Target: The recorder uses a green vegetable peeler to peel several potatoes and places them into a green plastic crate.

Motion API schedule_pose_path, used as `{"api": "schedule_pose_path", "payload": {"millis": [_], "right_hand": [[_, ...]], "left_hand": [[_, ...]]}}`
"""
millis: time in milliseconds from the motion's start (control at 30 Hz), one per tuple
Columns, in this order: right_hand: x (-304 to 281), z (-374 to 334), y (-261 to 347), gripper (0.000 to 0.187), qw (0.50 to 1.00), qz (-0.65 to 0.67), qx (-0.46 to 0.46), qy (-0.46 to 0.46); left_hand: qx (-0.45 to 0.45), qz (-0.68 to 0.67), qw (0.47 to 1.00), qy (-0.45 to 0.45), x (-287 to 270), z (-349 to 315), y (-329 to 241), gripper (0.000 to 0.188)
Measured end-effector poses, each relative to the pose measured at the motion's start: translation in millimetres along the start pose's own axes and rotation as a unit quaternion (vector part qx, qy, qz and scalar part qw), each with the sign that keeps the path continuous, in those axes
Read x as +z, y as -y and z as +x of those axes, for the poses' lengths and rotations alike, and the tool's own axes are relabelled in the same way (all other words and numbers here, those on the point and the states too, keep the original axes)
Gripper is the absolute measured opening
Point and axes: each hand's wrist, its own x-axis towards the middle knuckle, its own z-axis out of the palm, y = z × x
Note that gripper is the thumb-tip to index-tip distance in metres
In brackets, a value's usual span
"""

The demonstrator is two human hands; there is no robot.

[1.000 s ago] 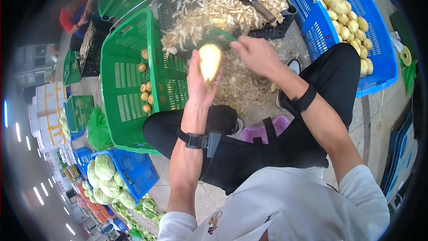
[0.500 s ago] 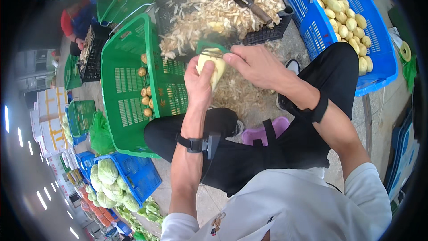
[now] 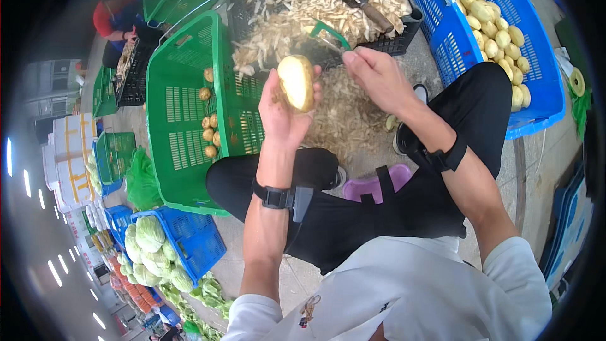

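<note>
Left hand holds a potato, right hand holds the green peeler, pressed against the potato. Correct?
The contact is wrong: in the head view, the green peeler is held apart from the potato, with a visible gap between them. The rest stands: potato in the left hand, peeler in the right hand.

Glare on the potato point(image 3: 295, 83), dark curved edges, seemingly soft

Pale tiled floor point(image 3: 536, 164) under me, brownish peelings point(image 3: 350, 117) strewn thick near my shoes point(image 3: 421, 93), green slatted crate point(image 3: 183, 57) standing to my left, tall blue crate point(image 3: 442, 35) to my right, loose green leaves point(image 3: 211, 293) scattered farther off, lower left.
</note>
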Motion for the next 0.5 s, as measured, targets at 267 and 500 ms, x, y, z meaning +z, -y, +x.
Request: {"api": "schedule_pose_path", "payload": {"millis": [267,500], "right_hand": [[34.7,-29.6,2.4,0.031,0.95,-0.195,-0.243,0.035],[6.5,37.1,-36.7,0.033,0.975,-0.209,-0.05,-0.049]], "left_hand": [[-0.022,0.031,0.991,-0.13,1.9,1.5,1.3,0.052],[-0.074,0.0,0.997,-0.026,-1.6,0.6,7.7,0.053]]}}
